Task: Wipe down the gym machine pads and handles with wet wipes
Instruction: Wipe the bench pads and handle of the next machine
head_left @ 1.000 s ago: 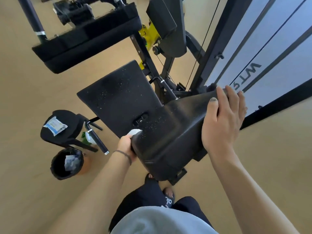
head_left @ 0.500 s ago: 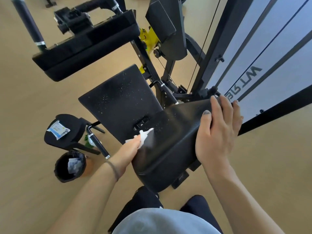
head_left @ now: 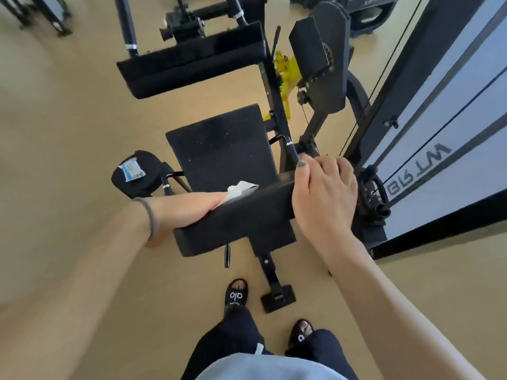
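Left hand (head_left: 189, 212): closed on a white wet wipe (head_left: 239, 189), pressed against the left end of the back pad (head_left: 241, 218).
Right hand (head_left: 323, 196): gripping the right end of the back pad, fingers curled over its top edge.
Back pad: black, just in front of the seat pad (head_left: 222, 149).
Wipe packet (head_left: 131, 169): lying on a small round pad (head_left: 142, 174), left of the seat pad.
Floor (head_left: 68, 133): tan.

A smooth tan floor (head_left: 68, 127) spreads beneath me in soft daylight. To its right rises a pale blue-white wall panel (head_left: 463, 171) framed in black, bearing mirrored lettering. More dark equipment (head_left: 41, 15) stands at the floor's far left edge, blurred beyond recognition.
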The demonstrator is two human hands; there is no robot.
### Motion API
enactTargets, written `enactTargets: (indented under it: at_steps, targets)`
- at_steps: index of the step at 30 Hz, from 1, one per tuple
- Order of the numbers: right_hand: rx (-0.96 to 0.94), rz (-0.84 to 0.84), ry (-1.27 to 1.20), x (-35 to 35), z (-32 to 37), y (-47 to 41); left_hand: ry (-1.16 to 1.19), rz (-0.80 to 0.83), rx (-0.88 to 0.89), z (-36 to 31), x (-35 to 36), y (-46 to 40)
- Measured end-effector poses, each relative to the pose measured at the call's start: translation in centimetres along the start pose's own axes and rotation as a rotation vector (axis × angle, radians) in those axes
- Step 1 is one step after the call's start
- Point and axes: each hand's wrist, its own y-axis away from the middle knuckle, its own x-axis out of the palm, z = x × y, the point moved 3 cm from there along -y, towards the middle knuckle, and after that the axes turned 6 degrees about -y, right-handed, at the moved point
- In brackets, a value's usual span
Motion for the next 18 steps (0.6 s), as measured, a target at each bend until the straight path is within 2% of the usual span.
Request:
enactTargets:
  at_steps: [2,4,8,11,13,15,17,18]
  targets:
    - [-0.012,0.038,-0.054,-0.1,-0.3,-0.1,-0.151,0.083,0.163,-2.3,1.0,-0.1]
    - [0.0,0.04,-0.151,-0.3,-0.6,-0.2,-0.215,0.109,0.236,-4.1,1.6,-0.6]
    - [0.019,0.034,-0.271,-0.9,-1.1,-0.7,-0.159,0.127,-0.033,-4.2,0.6,-4.6]
    - [-0.003,0.035,-0.273,-0.8,-1.1,-0.6,-0.24,0.199,-0.106,-3.8,0.0,-8.9]
    - [0.06,0.039,-0.35,-0.6,-1.6,-0.9,-0.234,0.244,-0.093,-4.1,0.4,-10.3]
    - [0.205,0.065,-0.528,-0.6,-2.3,-1.6,-0.22,0.206,0.024,-4.7,1.5,-10.7]
    - [0.353,0.071,-0.754,-0.9,-2.8,-2.5,-0.317,0.172,0.235,-6.3,3.1,-10.8]
    - [0.42,0.073,-0.834,-1.2,-3.1,-3.0,-0.275,0.16,0.277,-7.4,3.7,-10.6]
